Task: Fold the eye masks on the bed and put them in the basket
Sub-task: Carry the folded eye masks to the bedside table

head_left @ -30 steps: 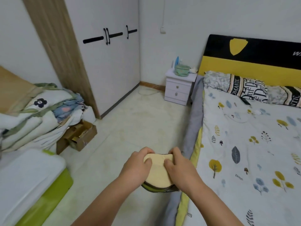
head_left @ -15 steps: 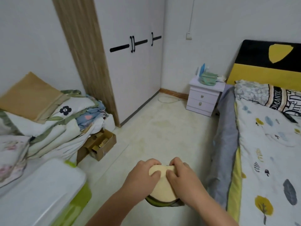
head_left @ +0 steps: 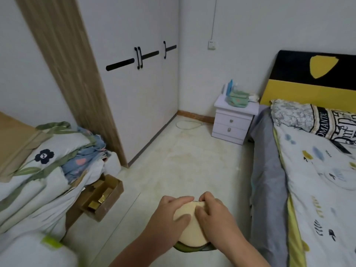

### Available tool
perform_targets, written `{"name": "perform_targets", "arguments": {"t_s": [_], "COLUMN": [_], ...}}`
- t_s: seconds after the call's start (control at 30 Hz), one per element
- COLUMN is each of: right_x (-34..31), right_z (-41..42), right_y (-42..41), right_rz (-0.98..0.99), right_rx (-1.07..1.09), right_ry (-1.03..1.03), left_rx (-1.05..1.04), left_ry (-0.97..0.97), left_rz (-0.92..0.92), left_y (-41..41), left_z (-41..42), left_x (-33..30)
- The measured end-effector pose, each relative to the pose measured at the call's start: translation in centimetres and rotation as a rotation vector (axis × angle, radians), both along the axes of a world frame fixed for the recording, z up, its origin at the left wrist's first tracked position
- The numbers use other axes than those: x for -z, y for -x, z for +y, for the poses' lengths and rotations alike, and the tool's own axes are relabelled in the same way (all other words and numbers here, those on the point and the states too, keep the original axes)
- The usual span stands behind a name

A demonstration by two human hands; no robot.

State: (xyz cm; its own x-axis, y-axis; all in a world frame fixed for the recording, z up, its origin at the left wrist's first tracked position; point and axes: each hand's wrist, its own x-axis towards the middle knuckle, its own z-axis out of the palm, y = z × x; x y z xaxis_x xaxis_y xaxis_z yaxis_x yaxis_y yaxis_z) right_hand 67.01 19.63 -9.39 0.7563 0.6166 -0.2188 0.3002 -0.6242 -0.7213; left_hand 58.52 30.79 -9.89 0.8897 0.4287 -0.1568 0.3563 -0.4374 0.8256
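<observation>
Eye mask [head_left: 190, 226], folded, with its cream side up and a green edge below, is held in the air above the floor [head_left: 192, 160], just beside the bed [head_left: 317, 180]. In the head view the left hand [head_left: 169, 214] and the right hand [head_left: 215, 214] both pinch it, thumbs on top and fingers curled over its far edge. A nightstand [head_left: 233, 122] stands near the headboard, well apart from the hands.

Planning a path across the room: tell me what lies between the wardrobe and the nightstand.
In the head view, the stretch from wardrobe to nightstand is bare floor, except a pale cable loop near the baseboard.
</observation>
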Motion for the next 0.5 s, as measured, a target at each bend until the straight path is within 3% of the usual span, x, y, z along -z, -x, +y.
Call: {"name": "perform_targets", "arguments": {"t_s": [0.3, 0.5], "right_x": [-0.4, -1.3], "right_z": [10.6, 15.7], "right_y": [-7.7, -12.8], "right_rz": [0.000, -0.061], "right_rx": [0.142, 0.243], "right_ry": [0.035, -0.046], "left_rx": [0.092, 0.124], "left_ry": [0.058, 0.055], "left_rz": [-0.052, -0.077], "left_y": [-9.4, -16.9], "left_z": [10.9, 17.2], "left_x": [0.8, 0.2]}}
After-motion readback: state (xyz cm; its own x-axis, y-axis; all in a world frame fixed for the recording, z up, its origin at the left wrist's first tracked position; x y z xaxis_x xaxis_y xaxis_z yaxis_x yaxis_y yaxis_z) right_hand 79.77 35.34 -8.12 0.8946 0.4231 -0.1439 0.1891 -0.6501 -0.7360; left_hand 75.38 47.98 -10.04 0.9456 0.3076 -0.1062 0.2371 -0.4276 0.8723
